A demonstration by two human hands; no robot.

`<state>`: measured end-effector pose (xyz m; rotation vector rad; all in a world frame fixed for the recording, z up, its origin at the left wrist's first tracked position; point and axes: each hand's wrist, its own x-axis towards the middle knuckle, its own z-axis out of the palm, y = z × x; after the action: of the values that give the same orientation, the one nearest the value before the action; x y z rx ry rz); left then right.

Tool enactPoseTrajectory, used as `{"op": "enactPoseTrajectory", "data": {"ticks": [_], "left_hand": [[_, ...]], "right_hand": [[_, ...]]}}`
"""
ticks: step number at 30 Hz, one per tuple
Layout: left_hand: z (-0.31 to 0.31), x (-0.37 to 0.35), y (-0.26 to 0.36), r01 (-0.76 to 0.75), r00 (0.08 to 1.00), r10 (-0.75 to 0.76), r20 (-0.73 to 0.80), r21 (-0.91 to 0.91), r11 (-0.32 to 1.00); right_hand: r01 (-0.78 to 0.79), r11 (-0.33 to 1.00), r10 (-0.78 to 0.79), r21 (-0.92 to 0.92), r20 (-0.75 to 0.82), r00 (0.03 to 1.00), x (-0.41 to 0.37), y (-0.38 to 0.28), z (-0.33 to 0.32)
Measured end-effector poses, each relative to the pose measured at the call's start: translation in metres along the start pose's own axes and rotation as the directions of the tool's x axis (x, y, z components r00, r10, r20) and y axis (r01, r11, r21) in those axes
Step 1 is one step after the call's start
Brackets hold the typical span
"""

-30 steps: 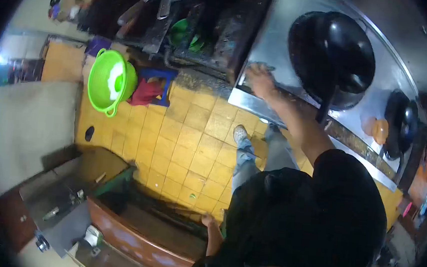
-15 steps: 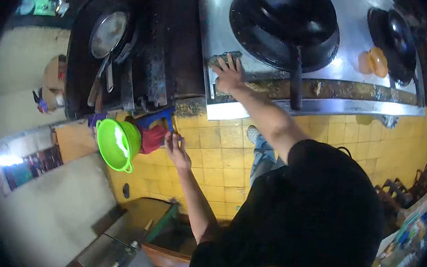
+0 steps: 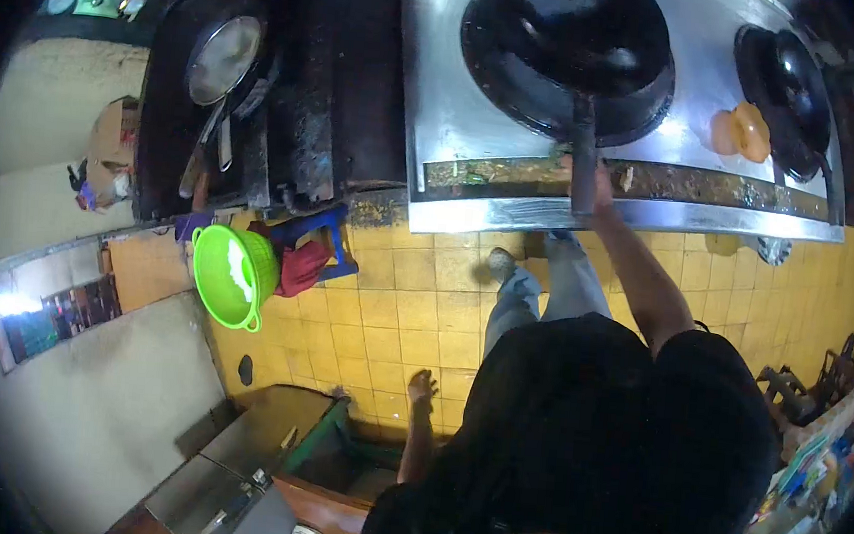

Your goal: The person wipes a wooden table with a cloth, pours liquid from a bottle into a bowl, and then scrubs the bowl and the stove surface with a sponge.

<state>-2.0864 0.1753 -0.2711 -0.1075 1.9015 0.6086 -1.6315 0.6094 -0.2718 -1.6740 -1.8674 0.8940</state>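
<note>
My right hand point(image 3: 602, 188) reaches over the front of the steel stove top point(image 3: 704, 118), beside and partly behind the long handle point(image 3: 582, 169) of a black wok point(image 3: 575, 38). Its fingers are mostly hidden by that handle; a bit of dark green shows just left of it, too little to name. Below the wok runs a dirty trough point(image 3: 499, 174) with food scraps, which the hand overlaps. My left hand point(image 3: 423, 385) hangs low over the yellow tiled floor point(image 3: 418, 317), empty, with its fingers loosely bent and apart.
A second black wok point(image 3: 796, 100) and an orange object point(image 3: 749, 132) are on the stove's right. To the left, a strainer point(image 3: 225, 60) lies on a dark stove. A green colander point(image 3: 226, 276) stands near a blue stool point(image 3: 337, 240) with a red cloth point(image 3: 302, 267).
My right hand has moved right from a dark green pad at the stove's left corner to the wok handle; the pad has left that corner. My left hand has dropped back toward my body.
</note>
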Motion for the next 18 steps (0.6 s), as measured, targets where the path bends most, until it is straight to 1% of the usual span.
{"op": "enactPoseTrajectory", "data": {"ticks": [1, 2, 3, 4, 5, 6, 7, 8, 10, 11, 12, 13, 14, 16, 17, 18], "left_hand": [[-0.007, -0.012, -0.021, -0.025, 0.999, 0.025, 0.025, -0.001, 1.000], [-0.015, -0.024, -0.041, -0.105, 0.986, 0.120, 0.114, -0.130, 0.986], [-0.009, -0.031, -0.045, -0.022, 0.999, 0.025, 0.036, -0.091, 0.996], [-0.005, -0.041, -0.050, 0.050, 0.998, -0.055, -0.023, -0.183, 0.982], [-0.004, -0.042, -0.060, 0.033, 0.999, -0.038, -0.023, -0.181, 0.983], [-0.006, -0.046, -0.075, 0.023, 0.999, -0.028, -0.025, -0.172, 0.985], [-0.003, -0.049, -0.083, 0.055, 0.998, -0.060, -0.022, -0.198, 0.979], [0.000, -0.051, -0.088, 0.086, 0.996, -0.092, -0.017, -0.217, 0.972], [0.011, -0.064, -0.078, 0.116, 0.992, -0.123, -0.022, -0.212, 0.971], [0.015, -0.066, -0.075, 0.108, 0.992, -0.116, -0.038, -0.172, 0.979], [0.017, -0.068, -0.075, 0.102, 0.993, -0.109, -0.050, -0.130, 0.986], [0.016, -0.071, -0.074, 0.048, 0.999, -0.047, 0.007, -0.173, 0.984], [0.018, -0.072, -0.068, 0.050, 0.999, -0.048, 0.017, -0.154, 0.987], [0.019, -0.072, -0.053, -0.015, 0.998, 0.021, 0.067, -0.103, 0.995], [0.014, -0.062, -0.057, -0.082, 0.990, 0.096, 0.103, -0.130, 0.988], [0.014, -0.057, -0.052, -0.082, 0.989, 0.096, 0.116, -0.123, 0.989]], "right_hand": [[-0.048, 0.989, 0.050, -0.140, 0.008, 0.999, -0.006, -0.004, -0.015], [-0.094, 0.957, 0.100, -0.274, 0.008, 0.995, -0.011, -0.010, -0.025], [-0.135, 0.905, 0.147, -0.403, -0.003, 0.989, -0.014, -0.020, -0.030], [-0.169, 0.832, 0.185, -0.528, -0.023, 0.982, -0.011, -0.028, -0.030], [-0.154, 0.834, 0.170, -0.529, -0.018, 0.985, -0.006, -0.044, -0.021], [-0.025, 0.847, -0.051, -0.530, -0.127, 0.991, -0.003, -0.070, -0.003], [0.099, 0.835, -0.260, -0.541, -0.230, 0.938, -0.002, -0.096, 0.017], [0.201, 0.849, -0.318, -0.489, -0.169, 0.933, 0.001, -0.120, 0.040], [0.270, 0.887, -0.296, -0.374, -0.013, 0.955, 0.025, -0.183, 0.061], [0.214, 0.925, -0.253, -0.312, -0.089, 0.963, 0.040, -0.188, 0.094], [0.223, 0.883, -0.226, -0.413, 0.043, 0.973, 0.056, -0.202, 0.096], [0.134, 0.918, -0.127, -0.374, 0.045, 0.991, 0.062, -0.217, 0.092], [0.130, 0.882, -0.118, -0.453, 0.056, 0.991, 0.065, -0.210, 0.097], [0.144, 0.865, -0.170, -0.481, -0.010, 0.985, 0.057, -0.189, 0.098], [0.129, 0.864, -0.159, -0.486, -0.020, 0.987, 0.051, -0.176, 0.092], [0.135, 0.876, -0.199, -0.462, -0.091, 0.976, 0.043, -0.156, 0.079]]}}
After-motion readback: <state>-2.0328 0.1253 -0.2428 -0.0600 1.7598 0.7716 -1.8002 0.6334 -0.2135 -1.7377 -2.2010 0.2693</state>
